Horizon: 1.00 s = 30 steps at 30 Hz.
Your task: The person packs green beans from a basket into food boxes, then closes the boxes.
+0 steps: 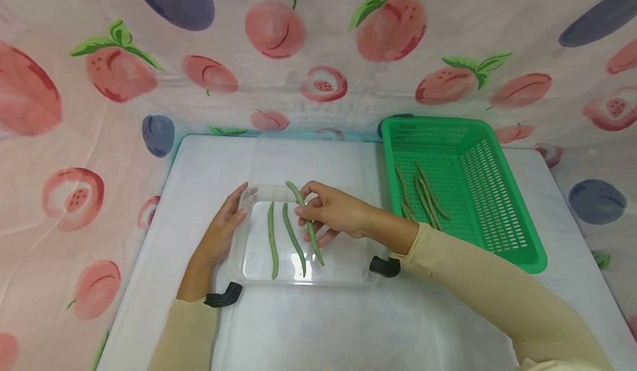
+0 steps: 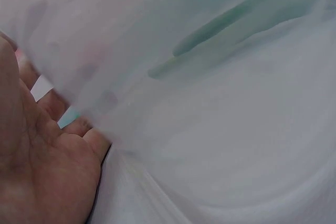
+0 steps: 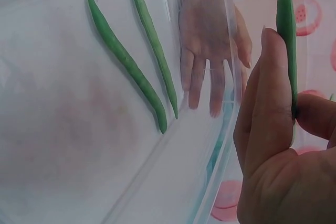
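A clear plastic container (image 1: 343, 274) sits on the white table with two green beans lying lengthwise inside, a left bean (image 1: 272, 241) and a right bean (image 1: 294, 239). Above them my right hand (image 1: 330, 210) pinches another green bean (image 1: 311, 230) between thumb and fingers. The held bean (image 3: 285, 35) stands upright in the right wrist view. My left hand (image 1: 225, 227) rests along the container's left side. Through the clear wall, the right wrist view shows the left hand's fingers (image 3: 197, 77) straight. The left wrist view has the palm (image 2: 52, 166) beside the wall.
At the right stands a green perforated basket (image 1: 517, 205) holding several more green beans (image 1: 427, 194). A transparent sheet-like lid (image 1: 306, 158) lies behind the container. Fruit-printed cloth (image 1: 323, 39) rises beyond the table's back edge.
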Motion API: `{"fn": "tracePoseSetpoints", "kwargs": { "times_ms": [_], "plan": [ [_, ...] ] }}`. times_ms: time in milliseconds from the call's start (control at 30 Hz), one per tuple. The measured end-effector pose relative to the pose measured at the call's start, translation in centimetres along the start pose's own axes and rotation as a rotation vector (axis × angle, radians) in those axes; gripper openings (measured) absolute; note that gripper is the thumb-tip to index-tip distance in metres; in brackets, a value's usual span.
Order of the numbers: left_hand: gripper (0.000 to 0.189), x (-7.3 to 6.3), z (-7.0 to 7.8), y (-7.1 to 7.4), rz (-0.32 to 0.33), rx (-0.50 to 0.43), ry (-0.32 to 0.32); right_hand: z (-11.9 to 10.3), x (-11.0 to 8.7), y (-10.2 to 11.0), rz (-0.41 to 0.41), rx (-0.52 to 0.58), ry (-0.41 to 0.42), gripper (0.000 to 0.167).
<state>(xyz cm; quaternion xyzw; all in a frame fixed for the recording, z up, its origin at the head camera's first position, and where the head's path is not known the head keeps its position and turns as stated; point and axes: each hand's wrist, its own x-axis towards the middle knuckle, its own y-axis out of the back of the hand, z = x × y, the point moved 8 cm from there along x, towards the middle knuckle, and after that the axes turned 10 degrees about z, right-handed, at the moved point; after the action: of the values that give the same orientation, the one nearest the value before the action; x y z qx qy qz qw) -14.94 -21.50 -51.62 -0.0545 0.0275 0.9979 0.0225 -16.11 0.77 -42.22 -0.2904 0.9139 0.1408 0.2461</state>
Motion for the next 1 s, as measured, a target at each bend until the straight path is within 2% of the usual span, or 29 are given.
{"fn": "tracePoseSetpoints", "kwargs": {
  "times_ms": [333, 667, 833, 1000],
  "plan": [
    [0.058, 0.0, -0.3, 0.0, -0.004, -0.014, 0.012, 0.4, 0.1, 0.1, 0.016, -0.013, -0.029, 0.029],
    [0.058, -0.1, 0.4, -0.1, 0.01, 0.003, -0.036, 0.5, -0.1, 0.9, 0.037, 0.008, -0.025, 0.027],
    [0.058, -0.1, 0.4, -0.1, 0.004, 0.0, -0.022, 0.4, -0.7, 1.8, 0.051, 0.026, -0.022, 0.028],
    [0.059, -0.2, 0.3, -0.1, -0.002, -0.012, -0.016, 0.0, -1.6, 3.7, 0.075, 0.067, 0.005, 0.03]
  ]
}}
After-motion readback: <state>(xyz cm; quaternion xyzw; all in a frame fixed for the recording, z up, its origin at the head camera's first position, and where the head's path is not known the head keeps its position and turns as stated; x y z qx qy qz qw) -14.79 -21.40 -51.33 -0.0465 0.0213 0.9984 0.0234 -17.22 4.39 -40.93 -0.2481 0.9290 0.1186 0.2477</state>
